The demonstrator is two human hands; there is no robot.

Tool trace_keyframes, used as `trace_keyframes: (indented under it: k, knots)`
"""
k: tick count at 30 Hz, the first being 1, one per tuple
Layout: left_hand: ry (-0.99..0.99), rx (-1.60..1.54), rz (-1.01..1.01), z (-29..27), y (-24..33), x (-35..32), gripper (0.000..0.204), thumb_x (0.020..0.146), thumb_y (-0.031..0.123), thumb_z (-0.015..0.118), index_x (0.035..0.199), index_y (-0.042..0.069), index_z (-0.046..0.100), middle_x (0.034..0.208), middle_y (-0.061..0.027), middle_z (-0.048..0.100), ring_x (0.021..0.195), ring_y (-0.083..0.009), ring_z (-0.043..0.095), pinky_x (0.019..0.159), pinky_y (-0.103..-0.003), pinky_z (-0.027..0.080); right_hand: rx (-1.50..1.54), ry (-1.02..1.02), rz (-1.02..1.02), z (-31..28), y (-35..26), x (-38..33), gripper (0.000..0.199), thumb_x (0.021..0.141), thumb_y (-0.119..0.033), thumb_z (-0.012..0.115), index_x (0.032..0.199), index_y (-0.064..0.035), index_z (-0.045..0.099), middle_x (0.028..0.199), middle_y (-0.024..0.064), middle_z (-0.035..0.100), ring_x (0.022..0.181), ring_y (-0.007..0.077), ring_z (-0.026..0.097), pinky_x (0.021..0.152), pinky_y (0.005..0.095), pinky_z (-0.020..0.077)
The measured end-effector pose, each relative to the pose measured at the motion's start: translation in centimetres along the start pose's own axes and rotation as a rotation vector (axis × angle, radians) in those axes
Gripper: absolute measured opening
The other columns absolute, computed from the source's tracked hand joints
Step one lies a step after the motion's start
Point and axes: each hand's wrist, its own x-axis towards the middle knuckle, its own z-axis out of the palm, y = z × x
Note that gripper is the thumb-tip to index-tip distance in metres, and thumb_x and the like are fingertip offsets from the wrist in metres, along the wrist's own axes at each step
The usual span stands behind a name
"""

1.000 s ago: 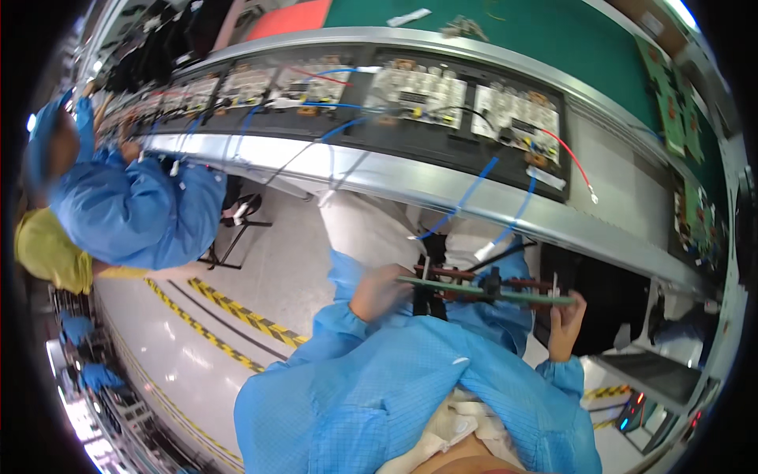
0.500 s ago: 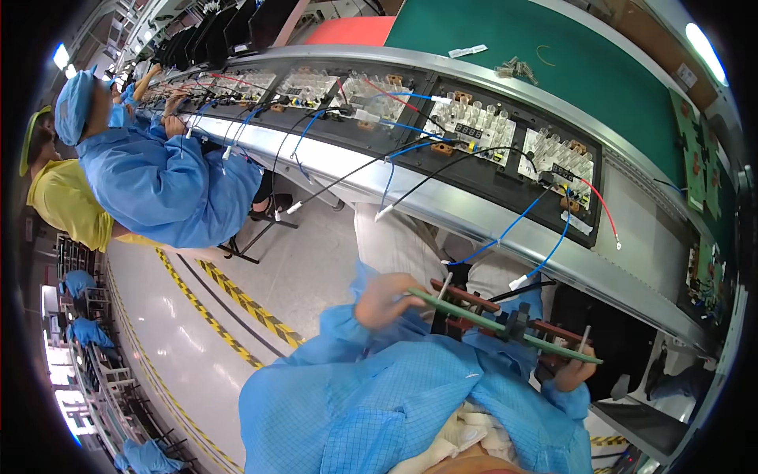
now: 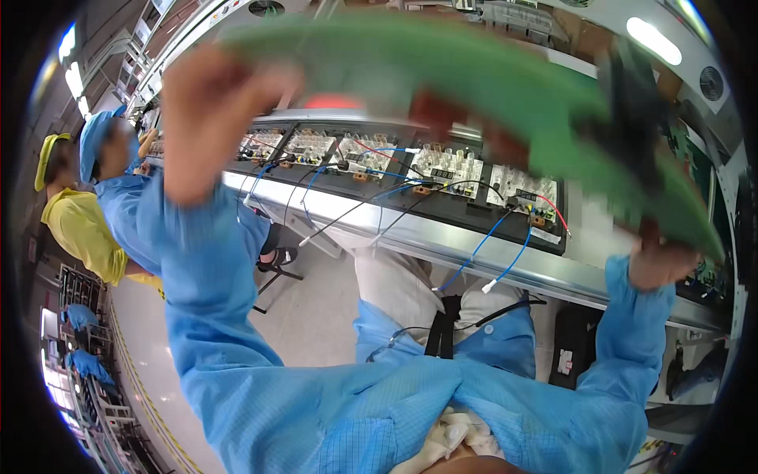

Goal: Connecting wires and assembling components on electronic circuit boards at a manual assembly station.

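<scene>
With both arms raised, I hold a long green board (image 3: 474,71) up in front of me, blurred by motion. My left hand (image 3: 217,118) grips its left end, and my right hand (image 3: 659,265) is closed round its lower right end. Dark red blocks (image 3: 466,126) and a black clamp-like part (image 3: 632,110) are attached to the board. Beyond and below it, circuit boards (image 3: 446,170) with clear upright tubes, small displays and blue, black and red wires sit in black trays (image 3: 371,189) along the bench.
The bench's metal front rail (image 3: 379,229) crosses ahead of my knees, with wire ends (image 3: 489,286) hanging over it. On the left sit a co-worker in blue (image 3: 130,182) and another person in yellow (image 3: 75,217). A black case (image 3: 570,347) stands below the bench on the right.
The green board has swung up from my lap to above the bench, held by both hands. My arms have lifted and spread, and the view has tilted upward.
</scene>
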Motion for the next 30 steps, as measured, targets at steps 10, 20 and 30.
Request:
trace_keyframes:
  k: [10,20,30]
  knots:
    - [-0.535,-0.073,-0.202,9.8,-18.6,13.0,0.024,0.085,0.01,0.072,0.106,0.0,0.07,0.092,-0.0043,0.072,0.082,-0.0086,0.065,0.076,-0.025,0.053,0.799,-0.296,0.079,13.2,-0.8,2.7,0.037,0.102,-0.027,0.044,0.112,0.0049,0.06,0.09,0.0141,0.067,0.082,0.0179,0.062,0.073,0.0311,0.0473]
    - [-0.894,-0.288,-0.43,14.5,-22.8,9.9,0.021,0.087,0.008,0.066,0.105,-0.001,0.071,0.09,-0.0098,0.072,0.078,-0.0177,0.07,0.074,-0.029,0.057,1.123,-0.372,0.296,16.7,-3.6,0.1,0.034,0.102,-0.024,0.047,0.114,0.0046,0.06,0.078,0.0048,0.063,0.066,0.0084,0.05,0.059,0.0256,0.0398]
    - [-1.076,-0.243,-0.524,13.8,-24.6,8.7,0.024,0.09,0.008,0.063,0.112,-0.001,0.068,0.097,-0.0124,0.071,0.067,-0.0182,0.068,0.065,-0.029,0.059,1.108,-0.72,0.345,17.1,-4.7,-1.2,0.043,0.104,-0.032,0.044,0.121,0.0054,0.057,0.104,0.008,0.064,0.093,0.0126,0.056,0.083,0.0277,0.0435]
